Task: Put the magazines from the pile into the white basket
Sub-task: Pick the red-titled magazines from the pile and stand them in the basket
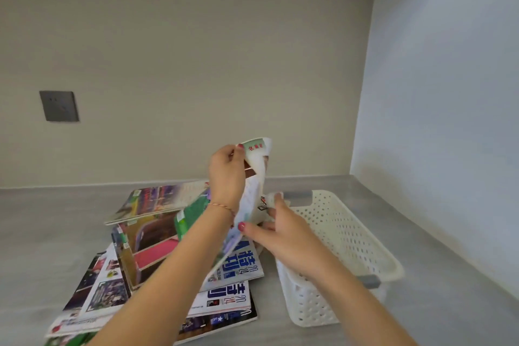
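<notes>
A loose pile of magazines [146, 261] lies spread on the grey counter, left of centre. One white and green magazine [252, 191] is lifted and bent upright above the pile. My left hand [226, 174] pinches its top corner. My right hand [276, 233] grips its lower edge, thumb on the cover. The white perforated basket [351, 236] with grey handles stands just right of the pile, beside and partly behind my right hand. Nothing shows inside the part of the basket I can see.
The grey counter [42, 227] runs to a beige back wall with a dark socket plate [59, 106]. A white side wall [443, 121] closes the right side, close to the basket.
</notes>
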